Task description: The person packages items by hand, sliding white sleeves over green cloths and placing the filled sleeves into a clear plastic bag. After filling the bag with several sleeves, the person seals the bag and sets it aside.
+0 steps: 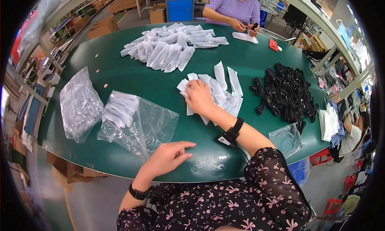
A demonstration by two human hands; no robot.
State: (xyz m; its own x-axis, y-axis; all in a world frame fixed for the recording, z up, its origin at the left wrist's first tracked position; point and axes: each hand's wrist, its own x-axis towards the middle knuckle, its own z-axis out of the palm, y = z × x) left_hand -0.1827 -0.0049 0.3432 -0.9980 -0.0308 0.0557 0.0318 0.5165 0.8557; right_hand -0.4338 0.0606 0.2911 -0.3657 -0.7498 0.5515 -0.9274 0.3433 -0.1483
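My right hand (199,97) reaches over a small heap of flat white packets (217,90), its fingers bent down around the packets at the heap's left side. The fingertips are partly hidden. My left hand (169,157) is near the table's front edge with index finger and thumb apart, holding nothing. Just beyond it lies a clear plastic bag (154,118), its mouth side toward me and white packets (119,108) bunched in its far left part. Left of that sits a full clear bag (80,106) of similar white packets.
A larger pile of white packets (168,46) covers the far middle of the green table (116,76). Bundled black cables (286,92) lie at right, beside a striped clear bag (286,139). Across the table, a person in purple (234,8) handles a black item above a white packet.
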